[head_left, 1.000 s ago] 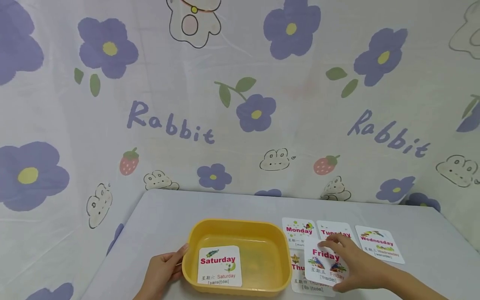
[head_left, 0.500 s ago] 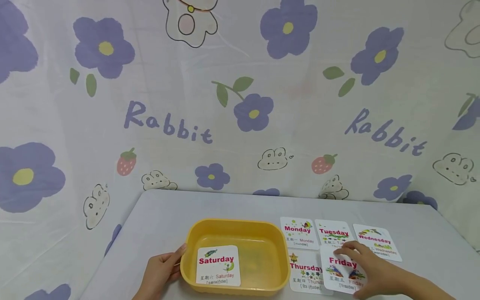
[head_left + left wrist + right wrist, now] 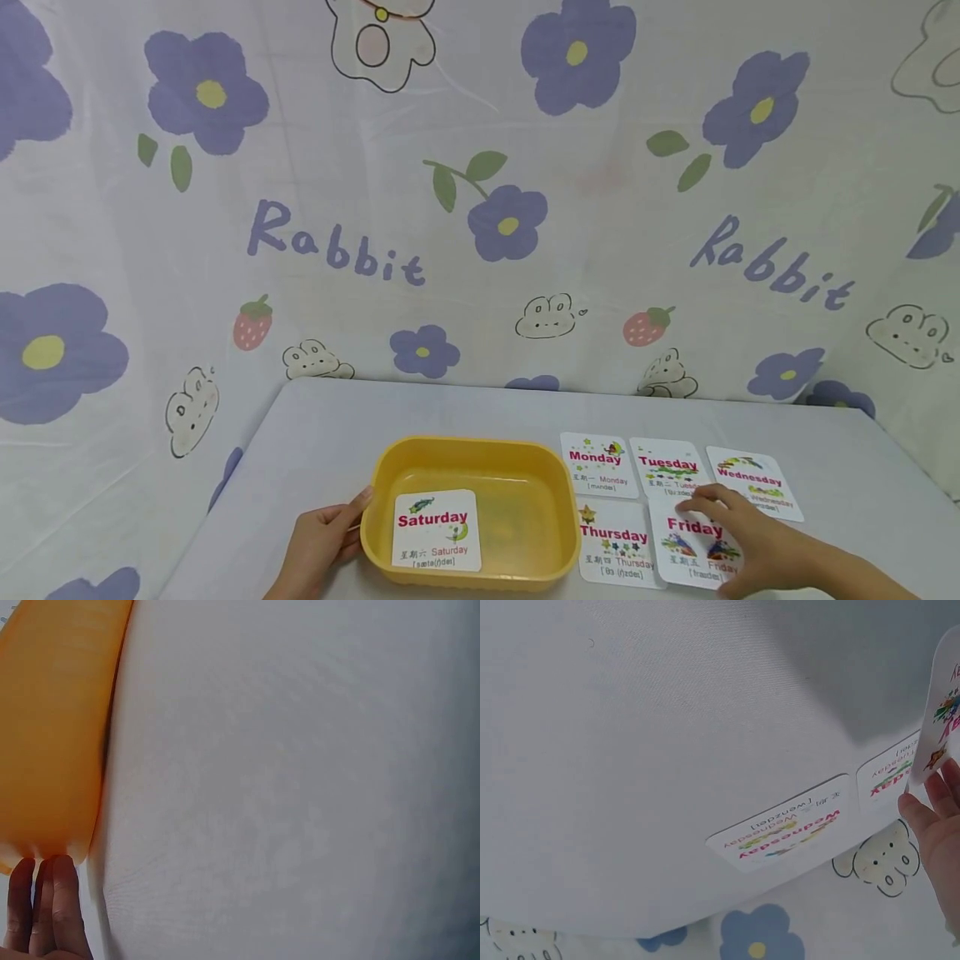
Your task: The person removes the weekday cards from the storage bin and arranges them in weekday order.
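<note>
My right hand (image 3: 757,533) grips a white flashcard reading "Friday" (image 3: 693,554) by its edges, fingers at the top and thumb at the lower right. In the right wrist view this card (image 3: 939,712) is tilted above the table. In the head view its top edge overlaps the "Tuesday" card (image 3: 663,462), and its left edge is beside the "Thursday" card (image 3: 615,558). At the left end of a yellow plastic basin (image 3: 525,521), my left hand (image 3: 322,537) holds the rim, fingers against the outer wall. Inside the basin lies a "Saturday" card (image 3: 437,537).
Behind, the "Monday" card (image 3: 597,475) and the "Wednesday" card (image 3: 750,467) make a row with "Tuesday". All lie on a pale cloth-covered table (image 3: 330,417). A patterned curtain (image 3: 465,292) with purple flowers hangs along the table's far edge.
My right hand has carried the Friday card rightward and slightly down, off the Thursday card, which is now mostly uncovered. The left hand has stayed on the basin.
</note>
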`<state>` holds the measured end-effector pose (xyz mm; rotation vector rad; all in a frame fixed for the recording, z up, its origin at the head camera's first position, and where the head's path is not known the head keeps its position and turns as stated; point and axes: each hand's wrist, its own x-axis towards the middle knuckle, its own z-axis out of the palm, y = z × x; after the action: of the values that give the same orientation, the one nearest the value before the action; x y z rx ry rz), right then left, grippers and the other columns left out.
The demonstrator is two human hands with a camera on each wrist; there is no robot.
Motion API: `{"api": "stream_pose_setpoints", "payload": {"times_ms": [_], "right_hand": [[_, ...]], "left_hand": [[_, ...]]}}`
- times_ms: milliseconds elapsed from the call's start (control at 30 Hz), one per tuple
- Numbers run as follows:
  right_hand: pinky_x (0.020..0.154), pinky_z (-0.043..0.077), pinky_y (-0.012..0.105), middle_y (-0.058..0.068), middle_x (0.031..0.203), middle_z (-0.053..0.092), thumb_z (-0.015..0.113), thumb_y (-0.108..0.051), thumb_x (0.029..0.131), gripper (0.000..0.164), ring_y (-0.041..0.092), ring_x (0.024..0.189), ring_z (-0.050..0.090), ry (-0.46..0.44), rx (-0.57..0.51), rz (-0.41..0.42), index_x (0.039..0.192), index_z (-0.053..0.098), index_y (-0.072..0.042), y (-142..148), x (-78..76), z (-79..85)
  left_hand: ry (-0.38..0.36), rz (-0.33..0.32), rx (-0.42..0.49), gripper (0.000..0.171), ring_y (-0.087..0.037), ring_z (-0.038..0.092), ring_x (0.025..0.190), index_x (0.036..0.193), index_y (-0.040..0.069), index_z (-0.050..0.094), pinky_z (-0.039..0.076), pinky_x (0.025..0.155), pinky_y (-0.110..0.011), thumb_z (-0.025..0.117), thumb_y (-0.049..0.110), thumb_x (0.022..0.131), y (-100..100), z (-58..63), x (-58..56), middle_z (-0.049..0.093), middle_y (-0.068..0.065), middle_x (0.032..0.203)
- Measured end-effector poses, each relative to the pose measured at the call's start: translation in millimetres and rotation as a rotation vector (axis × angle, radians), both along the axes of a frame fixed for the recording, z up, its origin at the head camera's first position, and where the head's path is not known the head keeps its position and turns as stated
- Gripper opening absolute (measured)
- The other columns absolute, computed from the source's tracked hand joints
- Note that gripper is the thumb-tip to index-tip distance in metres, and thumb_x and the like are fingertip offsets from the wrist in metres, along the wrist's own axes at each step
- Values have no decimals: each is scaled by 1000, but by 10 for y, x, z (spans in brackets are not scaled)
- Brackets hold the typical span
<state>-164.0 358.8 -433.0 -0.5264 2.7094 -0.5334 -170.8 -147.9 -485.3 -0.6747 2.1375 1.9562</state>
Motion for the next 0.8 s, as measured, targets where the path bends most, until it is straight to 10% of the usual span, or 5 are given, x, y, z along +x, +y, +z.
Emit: {"api": "stream_pose_setpoints", "payload": {"times_ms": [800], "right_hand": [[84, 36, 72, 17, 134, 36, 85, -44, 54, 80, 43, 114, 39, -80, 15, 18, 123, 50, -25, 54, -82, -92]], "left_hand": [[-10, 5, -12, 87, -12, 68, 66, 110, -11, 60, 56, 62, -25, 69, 63, 66, 3, 17, 5, 71, -12, 83]]}}
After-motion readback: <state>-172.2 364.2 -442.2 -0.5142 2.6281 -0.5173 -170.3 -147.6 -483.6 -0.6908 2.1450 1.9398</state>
